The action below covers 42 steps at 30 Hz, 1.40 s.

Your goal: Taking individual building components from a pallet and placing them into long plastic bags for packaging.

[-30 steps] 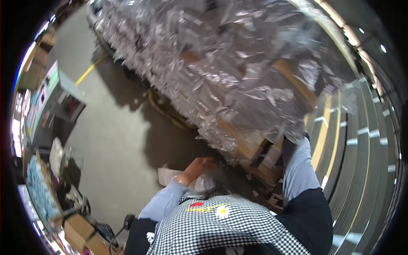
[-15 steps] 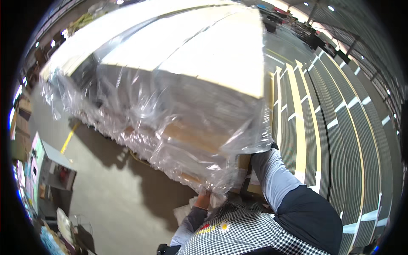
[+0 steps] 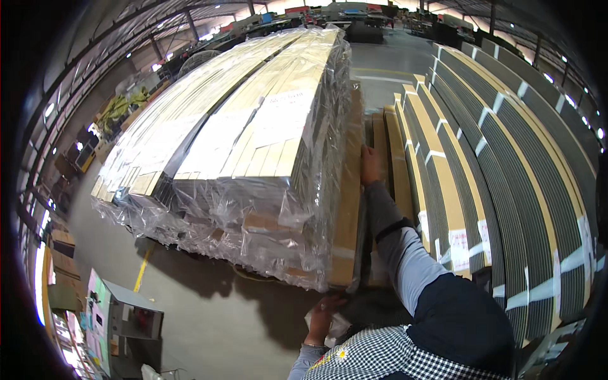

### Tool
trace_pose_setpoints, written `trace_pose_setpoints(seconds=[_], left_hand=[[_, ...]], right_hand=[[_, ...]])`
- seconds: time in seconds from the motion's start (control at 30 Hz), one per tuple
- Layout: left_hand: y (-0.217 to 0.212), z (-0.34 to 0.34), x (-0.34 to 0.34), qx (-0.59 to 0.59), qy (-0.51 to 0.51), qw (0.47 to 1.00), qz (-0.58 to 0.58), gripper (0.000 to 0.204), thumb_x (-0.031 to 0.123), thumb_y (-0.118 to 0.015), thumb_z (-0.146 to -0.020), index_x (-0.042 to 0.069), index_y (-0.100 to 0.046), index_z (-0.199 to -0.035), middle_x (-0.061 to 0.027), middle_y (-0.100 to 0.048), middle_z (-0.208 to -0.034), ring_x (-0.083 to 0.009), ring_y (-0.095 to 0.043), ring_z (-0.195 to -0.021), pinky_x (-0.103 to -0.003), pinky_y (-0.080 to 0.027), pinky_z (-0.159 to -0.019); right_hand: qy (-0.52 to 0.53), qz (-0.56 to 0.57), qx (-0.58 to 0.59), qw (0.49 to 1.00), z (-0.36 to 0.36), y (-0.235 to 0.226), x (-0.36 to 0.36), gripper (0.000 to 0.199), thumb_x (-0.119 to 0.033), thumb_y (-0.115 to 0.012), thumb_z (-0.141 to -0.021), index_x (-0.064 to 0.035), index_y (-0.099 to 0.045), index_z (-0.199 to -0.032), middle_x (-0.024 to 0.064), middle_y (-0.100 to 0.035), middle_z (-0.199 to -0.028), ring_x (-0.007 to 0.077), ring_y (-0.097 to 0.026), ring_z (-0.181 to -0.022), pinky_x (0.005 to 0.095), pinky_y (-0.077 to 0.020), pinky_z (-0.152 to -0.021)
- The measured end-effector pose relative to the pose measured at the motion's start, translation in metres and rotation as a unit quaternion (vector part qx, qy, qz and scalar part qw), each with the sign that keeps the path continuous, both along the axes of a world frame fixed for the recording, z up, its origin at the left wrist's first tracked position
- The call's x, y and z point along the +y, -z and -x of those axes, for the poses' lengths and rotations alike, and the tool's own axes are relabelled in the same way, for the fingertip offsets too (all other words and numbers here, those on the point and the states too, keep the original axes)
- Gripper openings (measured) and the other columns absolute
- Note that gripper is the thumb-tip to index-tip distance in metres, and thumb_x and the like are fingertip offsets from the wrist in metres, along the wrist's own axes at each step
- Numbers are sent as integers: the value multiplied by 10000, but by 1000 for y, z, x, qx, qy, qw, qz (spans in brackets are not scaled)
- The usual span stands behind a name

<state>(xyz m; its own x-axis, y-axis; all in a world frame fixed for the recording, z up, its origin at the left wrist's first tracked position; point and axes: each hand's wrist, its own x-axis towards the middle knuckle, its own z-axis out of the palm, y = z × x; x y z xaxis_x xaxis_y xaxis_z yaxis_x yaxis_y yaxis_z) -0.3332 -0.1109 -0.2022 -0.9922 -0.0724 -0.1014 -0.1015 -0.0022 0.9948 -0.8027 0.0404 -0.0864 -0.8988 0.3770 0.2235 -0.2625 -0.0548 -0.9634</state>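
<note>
Since half a second ago, the right hand (image 3: 371, 167) has been shifting farther along the side of the wrapped stack (image 3: 272, 155), and the left hand (image 3: 323, 313) is now sitting just below its near corner; the view is also taking in more of the stack's far end. The stack is standing ahead and to the left, its pale boards lying lengthwise, and clear plastic film (image 3: 218, 204) is covering its front and right side. A white paper sheet (image 3: 283, 120) is resting on top. The right arm is reaching into the gap between the stack and the strapped bundles (image 3: 472, 183), with the hand lying beside a brown cardboard strip (image 3: 346, 228). Its fingers are pointing away from the body; whether they are gripping the strip, I cannot tell. The left fingers (image 3: 334, 300) are curving loosely near the corner, and crumpled whitish plastic (image 3: 338, 325) is showing beside them; whether they are holding it is unclear. A yellow line (image 3: 144, 269) is running across the floor (image 3: 199, 320) at left.
</note>
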Motion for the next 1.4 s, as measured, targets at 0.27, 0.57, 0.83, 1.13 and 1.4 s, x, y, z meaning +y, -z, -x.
trace_pose_setpoints(seconds=[0.27,0.57,0.83,1.13,1.4], left_hand=[[-76,-45,-42,-65,-118,985,-109,245,-1,-581,-897,-66,-621,-1130,-132,-701,-1040,-192,-655,-980,-320,-499,-903],[-159,-74,-63,115,-226,966,-50,373,121,-567,-956,-41,-509,-1287,-124,-695,-1038,-157,-581,-1047,-304,-401,-973],[-185,-88,-51,196,-174,962,-76,376,139,-544,-975,-17,-483,-1311,-110,-696,-1044,-79,-554,-862,-226,-410,-826],[-195,-111,-5,130,-118,977,-122,264,33,-593,-927,-12,-596,-1187,-88,-694,-980,-112,-600,-891,-251,-446,-854],[-194,-142,-12,112,-27,986,-118,140,25,-750,-805,35,-623,-861,5,-626,-809,-56,-550,-739,-210,-437,-678]], right_hand=[[73,-232,-15,970,-174,44,16,373,-200,-513,-942,59,-552,-1208,278,-534,-1256,409,-522,-1155,444,-421,-989],[59,-626,-146,764,-342,149,20,642,-176,-591,-828,-35,-392,-1422,251,-247,-1521,463,-294,-1337,574,-324,-1047],[80,-577,-200,788,-472,89,7,520,-217,-615,-863,-155,-487,-1362,204,-348,-1467,442,-343,-1310,642,-350,-955],[-190,-105,-14,976,-582,-50,-15,177,-107,-735,-844,-23,-583,-879,45,-606,-911,121,-561,-833,279,-468,-752],[-83,-219,150,960,-596,-69,21,175,-12,-711,-829,-26,-720,-1003,44,-567,-865,130,-525,-732,247,-421,-629]])
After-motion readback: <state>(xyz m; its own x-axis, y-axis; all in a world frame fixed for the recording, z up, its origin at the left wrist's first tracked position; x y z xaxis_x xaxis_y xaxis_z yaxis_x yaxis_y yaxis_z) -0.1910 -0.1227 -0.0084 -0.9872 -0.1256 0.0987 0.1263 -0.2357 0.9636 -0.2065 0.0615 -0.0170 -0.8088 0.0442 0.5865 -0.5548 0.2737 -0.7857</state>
